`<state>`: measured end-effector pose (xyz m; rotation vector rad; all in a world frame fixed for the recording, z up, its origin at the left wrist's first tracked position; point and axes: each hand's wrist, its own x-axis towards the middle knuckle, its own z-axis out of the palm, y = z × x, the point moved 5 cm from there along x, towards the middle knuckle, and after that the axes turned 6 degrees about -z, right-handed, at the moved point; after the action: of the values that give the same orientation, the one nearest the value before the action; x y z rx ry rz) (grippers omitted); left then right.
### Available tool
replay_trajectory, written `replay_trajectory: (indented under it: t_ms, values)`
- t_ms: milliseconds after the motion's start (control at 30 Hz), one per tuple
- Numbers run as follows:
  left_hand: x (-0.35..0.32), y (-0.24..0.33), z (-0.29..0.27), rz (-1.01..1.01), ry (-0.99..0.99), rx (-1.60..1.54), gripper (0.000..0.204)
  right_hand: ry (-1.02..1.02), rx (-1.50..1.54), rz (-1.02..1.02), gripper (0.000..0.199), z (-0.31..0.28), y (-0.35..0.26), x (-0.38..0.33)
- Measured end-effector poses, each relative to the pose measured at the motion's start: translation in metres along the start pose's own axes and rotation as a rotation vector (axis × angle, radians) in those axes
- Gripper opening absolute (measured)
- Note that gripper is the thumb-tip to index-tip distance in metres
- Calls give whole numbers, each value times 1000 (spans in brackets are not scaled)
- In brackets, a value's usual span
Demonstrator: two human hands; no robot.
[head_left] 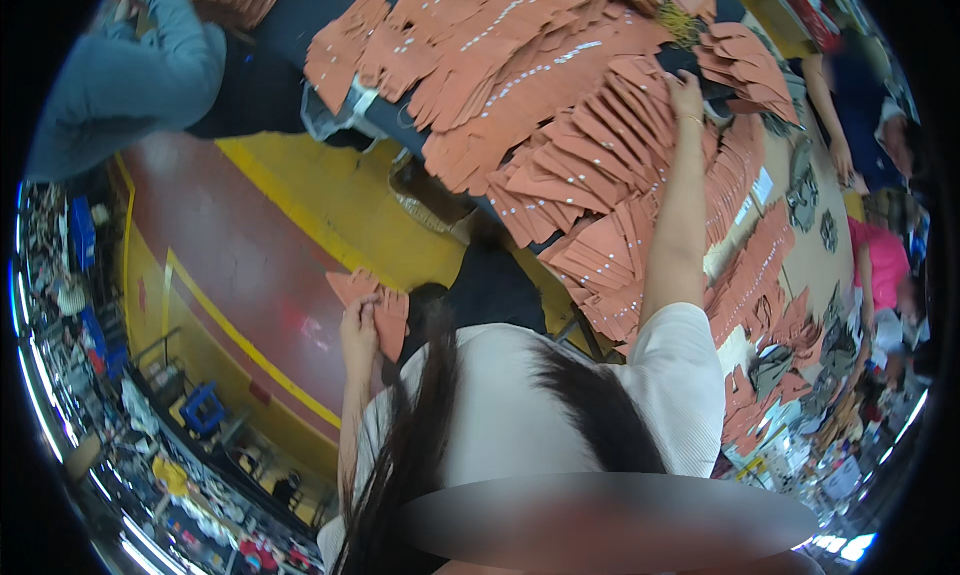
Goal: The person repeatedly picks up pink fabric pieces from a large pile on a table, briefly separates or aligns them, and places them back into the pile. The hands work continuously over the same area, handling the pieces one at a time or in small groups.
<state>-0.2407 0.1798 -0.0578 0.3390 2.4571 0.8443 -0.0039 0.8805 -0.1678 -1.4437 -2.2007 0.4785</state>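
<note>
My left hand [360, 332] is out to the left, away from the table, closed around a few rust-orange cut fabric pieces [392, 320]. Across the table my right arm is stretched far forward. Its hand [685, 97] is at the far end of a fanned row of rust-orange fabric pieces [610, 125], beside a dark patch. The fingers look drawn together there, and what they grip, if anything, is too small to make out. Small white tags dot the overlapping pieces. More rows of tagged pieces [520, 60] lie beyond and to the left.
A yellow-green bundle of ties [680, 23] lies near the far edge, next to another orange stack [745, 70]. Dark green pieces [802, 190] are at the right. A co-worker in a grey-blue sleeve [150, 75] is at far left; other people stand at right. The floor [230, 225] is red and yellow.
</note>
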Motion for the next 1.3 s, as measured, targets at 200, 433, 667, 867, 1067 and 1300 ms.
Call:
replay_trajectory:
  t_ms: [200,433,667,867,1067,1300]
  values:
    - [14,-56,-17,-255,-39,2,20,-19,81,63,56,-43,-19,-59]
    - [36,-196,-43,-521,-169,135,21,13,118,-10,40,-82,-56,-164]
    - [94,-276,-81,-243,-302,250,30,272,-27,21,39,-78,-152,-286]
    - [160,-335,-170,-228,-398,178,31,383,-11,91,42,-6,-250,-378]
    - [181,-440,-258,-223,-297,-97,33,175,57,48,31,62,-324,-414]
    - [159,-503,-238,-321,-597,8,29,-77,152,-11,19,121,-356,-471]
